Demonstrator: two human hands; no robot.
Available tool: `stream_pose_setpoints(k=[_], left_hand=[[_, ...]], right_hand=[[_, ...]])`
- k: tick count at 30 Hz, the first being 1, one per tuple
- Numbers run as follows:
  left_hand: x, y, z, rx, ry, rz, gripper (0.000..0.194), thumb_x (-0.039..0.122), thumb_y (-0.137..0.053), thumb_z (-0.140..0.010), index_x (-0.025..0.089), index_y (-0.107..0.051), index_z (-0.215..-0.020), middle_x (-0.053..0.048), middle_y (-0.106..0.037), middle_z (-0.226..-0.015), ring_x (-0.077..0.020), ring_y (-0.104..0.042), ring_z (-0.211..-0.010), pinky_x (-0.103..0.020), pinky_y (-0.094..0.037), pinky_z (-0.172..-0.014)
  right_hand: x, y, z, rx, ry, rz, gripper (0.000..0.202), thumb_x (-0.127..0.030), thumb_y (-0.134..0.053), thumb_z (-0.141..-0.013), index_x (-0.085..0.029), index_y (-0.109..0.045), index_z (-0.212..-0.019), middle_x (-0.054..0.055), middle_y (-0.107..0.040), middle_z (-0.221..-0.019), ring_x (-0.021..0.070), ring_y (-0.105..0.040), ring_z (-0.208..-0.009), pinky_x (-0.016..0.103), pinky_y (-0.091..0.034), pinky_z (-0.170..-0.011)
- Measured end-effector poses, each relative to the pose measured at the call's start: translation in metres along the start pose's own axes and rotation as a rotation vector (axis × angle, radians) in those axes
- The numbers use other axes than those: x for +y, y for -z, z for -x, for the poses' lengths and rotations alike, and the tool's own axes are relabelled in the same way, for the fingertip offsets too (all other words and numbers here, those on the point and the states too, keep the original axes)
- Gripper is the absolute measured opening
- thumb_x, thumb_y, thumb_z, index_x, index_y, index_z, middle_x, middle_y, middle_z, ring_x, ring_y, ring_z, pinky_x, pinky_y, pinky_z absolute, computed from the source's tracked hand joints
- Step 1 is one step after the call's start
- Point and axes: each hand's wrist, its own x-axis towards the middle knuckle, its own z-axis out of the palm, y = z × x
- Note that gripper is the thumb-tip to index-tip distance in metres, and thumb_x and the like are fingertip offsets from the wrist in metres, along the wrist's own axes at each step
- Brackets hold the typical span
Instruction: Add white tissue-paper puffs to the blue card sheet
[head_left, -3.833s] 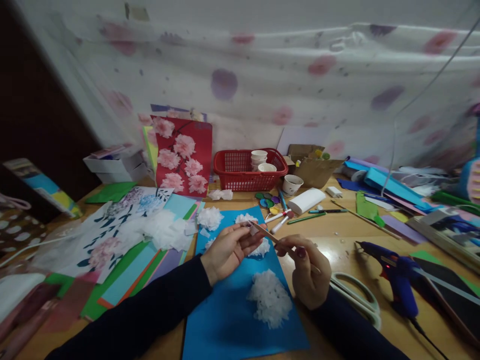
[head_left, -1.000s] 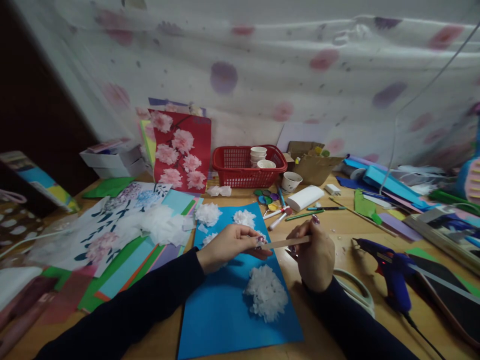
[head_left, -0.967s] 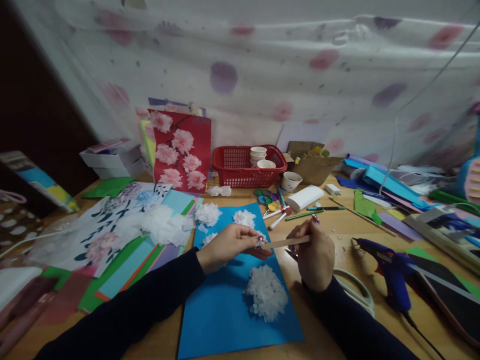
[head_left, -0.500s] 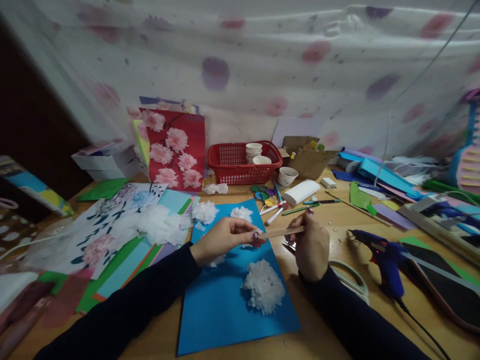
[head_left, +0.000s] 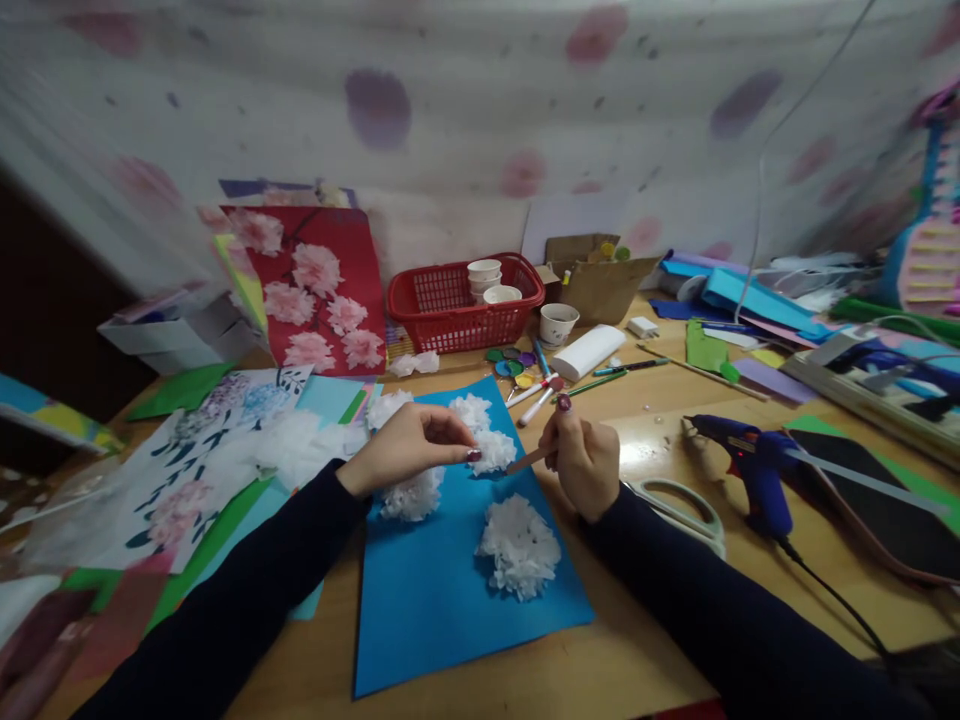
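Observation:
My right hand grips a flat wooden craft stick, its tip pointing left and down beside a white tissue-paper flower. At that flower's left edge, the thumb and fingers of my left hand are pinched together; whatever lies between them is hidden. Under both hands is a blue sheet of paper. Further white flowers rest on it: a large one at lower right, one below my left hand, one near the top, and another partly behind my left hand.
On the right lie a blue glue gun, scissors and a phone. Behind are a red basket with paper cups, paint pots and markers. A red flower picture stands back left; tissue and coloured papers lie left.
My hands have drawn slightly apart. The craft stick has left my left fingertips and tilted downward. My left hand has shifted left, uncovering the middle flower, and the whole view has moved a little.

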Motion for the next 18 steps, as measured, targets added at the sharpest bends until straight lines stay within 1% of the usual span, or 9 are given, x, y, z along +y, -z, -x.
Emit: stream_pose_setpoints(k=[4,8,10,14,16,18], left_hand=[[-0.010,-0.007,-0.003,-0.101,-0.009,-0.081,0.010,0.022,-0.070,-0.069,0.014,-0.070,-0.075,-0.005,-0.073,-0.078,-0.0163,-0.067,-0.074,-0.028,-0.051,-0.073],[-0.017,-0.019,-0.004,-0.128,-0.033,-0.160,0.011,0.020,-0.064,-0.075,0.014,-0.071,-0.080,-0.005,-0.074,-0.081,-0.0164,-0.067,-0.077,-0.027,-0.050,-0.073],[-0.019,-0.025,-0.005,-0.097,-0.077,-0.213,0.011,0.019,-0.063,-0.076,0.014,-0.072,-0.081,-0.005,-0.073,-0.080,-0.0158,-0.066,-0.075,-0.026,-0.049,-0.071],[-0.025,-0.033,-0.008,0.061,-0.171,-0.352,0.009,0.018,-0.063,-0.075,0.016,-0.072,-0.078,-0.003,-0.071,-0.078,-0.0146,-0.063,-0.072,-0.026,-0.046,-0.068],[-0.028,-0.035,-0.010,0.115,-0.199,-0.387,0.009,0.017,-0.063,-0.075,0.016,-0.071,-0.076,-0.003,-0.070,-0.078,-0.0142,-0.061,-0.071,-0.025,-0.046,-0.067],[-0.031,-0.036,-0.012,0.133,-0.223,-0.405,0.009,0.016,-0.062,-0.075,0.017,-0.071,-0.076,-0.003,-0.070,-0.077,-0.0135,-0.060,-0.070,-0.025,-0.046,-0.066]], right_hand=[[0.002,-0.001,0.000,0.009,0.038,0.038,0.052,-0.043,-0.041,-0.092,-0.018,-0.054,-0.048,-0.004,-0.047,-0.035,0.0071,-0.045,-0.033,0.019,-0.035,-0.040],[0.001,-0.002,-0.001,0.015,0.038,0.045,0.051,-0.043,-0.044,-0.090,-0.018,-0.057,-0.048,-0.004,-0.048,-0.035,0.0073,-0.045,-0.032,0.020,-0.035,-0.039],[0.001,-0.002,-0.002,0.010,0.041,0.038,0.050,-0.043,-0.046,-0.090,-0.018,-0.059,-0.048,-0.004,-0.049,-0.035,0.0073,-0.045,-0.032,0.020,-0.036,-0.039],[0.001,-0.003,-0.001,0.007,0.038,0.012,0.049,-0.042,-0.049,-0.089,-0.017,-0.060,-0.048,-0.004,-0.049,-0.036,0.0068,-0.045,-0.031,0.020,-0.035,-0.038],[0.001,-0.002,-0.001,0.032,0.033,-0.002,0.049,-0.042,-0.049,-0.088,-0.017,-0.060,-0.047,-0.004,-0.047,-0.034,0.0068,-0.045,-0.031,0.020,-0.035,-0.038],[0.000,0.000,-0.002,0.087,0.035,-0.024,0.051,-0.041,-0.047,-0.089,-0.017,-0.059,-0.045,-0.004,-0.045,-0.033,0.0069,-0.044,-0.030,0.020,-0.034,-0.037]])
